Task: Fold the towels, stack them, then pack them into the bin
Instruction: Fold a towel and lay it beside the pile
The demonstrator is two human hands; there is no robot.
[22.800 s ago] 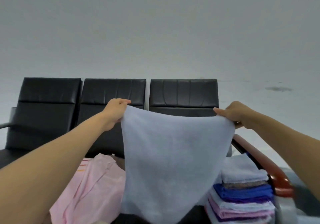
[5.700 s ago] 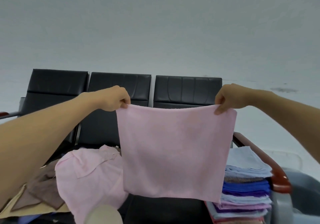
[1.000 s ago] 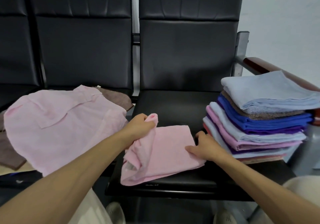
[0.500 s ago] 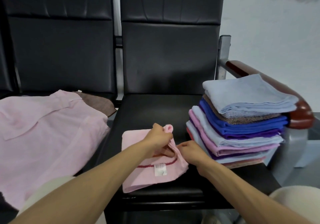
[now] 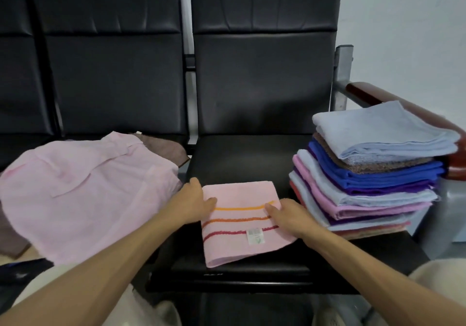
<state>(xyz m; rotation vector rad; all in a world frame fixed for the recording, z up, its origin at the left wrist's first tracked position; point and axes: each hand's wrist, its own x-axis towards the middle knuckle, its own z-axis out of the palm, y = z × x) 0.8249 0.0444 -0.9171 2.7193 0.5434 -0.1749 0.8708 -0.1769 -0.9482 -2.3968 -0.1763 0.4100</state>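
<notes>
1. While the pink towel [image 5: 239, 214] lies folded into a rough square near the front of the black seat [image 5: 239, 154], the step in hand looks like the last flattening of this piece before it joins the stack.
2. The left hand [image 5: 195, 203] rests on the towel's left edge, fingers straight and close together, pressing down and gripping nothing.
3. The right hand [image 5: 290, 216] lies on the right edge across the stripes [image 5: 237, 221], fingers stretched out flat and slightly apart, also pressing rather than pinching.
4. The stack of folded towels [image 5: 365, 187] stands just beside the pink towel on the same seat, topped by a pale blue towel [image 5: 383, 134], and it leans toward the armrest [image 5: 365, 93].
5. The next move probably calls for both hands to take the pink towel by its sides, so that the folds stay shut, and to set it squarely on the pale blue towel. An off-centre load could tip the leaning stack.
6. More folding seems to remain, since a loose pink cloth [image 5: 83, 189] sprawls on the neighbouring seat over a brown cloth [image 5: 164, 146]. No bin can be made out, so packing looks some way off.
7. A small white label [image 5: 255, 235] is sewn by the lowest, red stripe, and its print is too small to read. No brand or other writing is legible.
</notes>
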